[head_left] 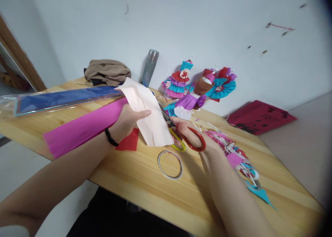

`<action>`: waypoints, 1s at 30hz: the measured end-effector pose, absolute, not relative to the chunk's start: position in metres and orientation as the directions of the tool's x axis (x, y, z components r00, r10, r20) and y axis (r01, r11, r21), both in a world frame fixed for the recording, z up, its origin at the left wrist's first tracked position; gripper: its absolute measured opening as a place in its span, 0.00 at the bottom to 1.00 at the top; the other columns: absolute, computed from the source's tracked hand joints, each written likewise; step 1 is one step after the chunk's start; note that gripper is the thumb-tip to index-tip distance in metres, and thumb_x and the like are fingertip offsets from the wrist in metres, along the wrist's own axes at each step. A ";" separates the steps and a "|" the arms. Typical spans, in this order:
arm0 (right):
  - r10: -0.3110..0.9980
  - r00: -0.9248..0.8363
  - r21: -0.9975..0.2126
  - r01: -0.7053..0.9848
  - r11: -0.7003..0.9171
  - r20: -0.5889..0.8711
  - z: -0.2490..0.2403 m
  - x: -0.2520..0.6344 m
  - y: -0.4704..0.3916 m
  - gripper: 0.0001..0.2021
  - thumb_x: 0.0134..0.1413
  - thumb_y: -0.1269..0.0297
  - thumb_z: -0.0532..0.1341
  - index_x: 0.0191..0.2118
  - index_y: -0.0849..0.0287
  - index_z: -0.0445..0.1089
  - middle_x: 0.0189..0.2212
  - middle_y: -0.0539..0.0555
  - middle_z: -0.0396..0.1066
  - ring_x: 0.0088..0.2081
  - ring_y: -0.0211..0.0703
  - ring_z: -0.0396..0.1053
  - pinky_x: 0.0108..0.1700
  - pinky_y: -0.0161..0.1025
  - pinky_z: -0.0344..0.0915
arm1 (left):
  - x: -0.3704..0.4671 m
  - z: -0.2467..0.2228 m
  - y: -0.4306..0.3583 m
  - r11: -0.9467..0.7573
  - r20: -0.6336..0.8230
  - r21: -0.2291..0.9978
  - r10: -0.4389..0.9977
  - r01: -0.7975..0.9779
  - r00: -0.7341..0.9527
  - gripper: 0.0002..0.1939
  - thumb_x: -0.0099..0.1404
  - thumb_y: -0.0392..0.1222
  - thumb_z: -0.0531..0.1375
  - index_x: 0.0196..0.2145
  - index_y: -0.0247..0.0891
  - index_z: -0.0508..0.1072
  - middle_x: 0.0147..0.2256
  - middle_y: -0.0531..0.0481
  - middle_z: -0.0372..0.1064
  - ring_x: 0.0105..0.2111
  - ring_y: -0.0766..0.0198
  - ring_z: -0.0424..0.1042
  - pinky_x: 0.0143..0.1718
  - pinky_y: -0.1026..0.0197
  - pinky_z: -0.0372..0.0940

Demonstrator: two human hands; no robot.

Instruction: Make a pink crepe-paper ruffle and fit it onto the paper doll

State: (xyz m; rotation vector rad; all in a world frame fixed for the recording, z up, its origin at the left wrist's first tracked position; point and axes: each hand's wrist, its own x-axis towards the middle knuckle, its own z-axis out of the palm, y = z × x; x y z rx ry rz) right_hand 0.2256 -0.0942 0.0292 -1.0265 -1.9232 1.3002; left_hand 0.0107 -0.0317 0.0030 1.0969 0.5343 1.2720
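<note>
My left hand (129, 121) pinches a pale pink crepe paper piece (153, 121), thumb on top, above the table. In my right hand (188, 131) are scissors (198, 142) with one red and one yellow handle; their dark blades are at the paper's right edge, partly hidden by it. A roll of tape (158, 164) lies on the table below the paper. Beneath my left wrist are a magenta paper strip (83, 129) and a red paper piece (128, 142).
Wooden table (145, 188) against a wall. Behind stand a grey bottle (149, 69), brown cloth (107, 72) and paper-dressed figures (181, 79). A blue packet (62, 99) lies left; paper scraps (234, 157) and a dark red bag (261, 117) are right.
</note>
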 end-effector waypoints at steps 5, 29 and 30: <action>0.853 -0.519 -0.947 0.247 0.205 0.049 0.030 0.224 -0.094 0.28 0.58 0.33 0.48 0.36 0.56 0.63 0.23 0.49 0.62 0.18 0.34 0.56 0.19 0.36 0.52 | 0.010 0.000 -0.032 -0.078 0.239 0.894 0.915 -0.441 0.324 0.19 0.50 0.41 0.72 0.39 0.34 0.75 0.46 0.41 0.75 0.46 0.49 0.75 0.51 0.45 0.70; 0.899 -0.438 -0.967 0.215 0.135 0.028 0.026 0.225 -0.091 0.29 0.55 0.32 0.52 0.36 0.57 0.61 0.18 0.44 0.59 0.13 0.30 0.50 0.12 0.32 0.48 | 0.012 -0.001 -0.033 -0.032 0.209 0.908 0.899 -0.418 0.384 0.23 0.50 0.41 0.72 0.43 0.31 0.76 0.44 0.38 0.77 0.44 0.47 0.76 0.51 0.43 0.69; 0.888 -0.458 -0.964 0.220 0.147 0.031 0.027 0.224 -0.092 0.29 0.55 0.32 0.51 0.37 0.57 0.62 0.19 0.45 0.60 0.14 0.31 0.51 0.14 0.33 0.49 | 0.012 -0.002 -0.033 -0.030 0.207 0.909 0.898 -0.415 0.389 0.22 0.50 0.41 0.71 0.43 0.31 0.76 0.44 0.38 0.77 0.44 0.47 0.76 0.51 0.44 0.69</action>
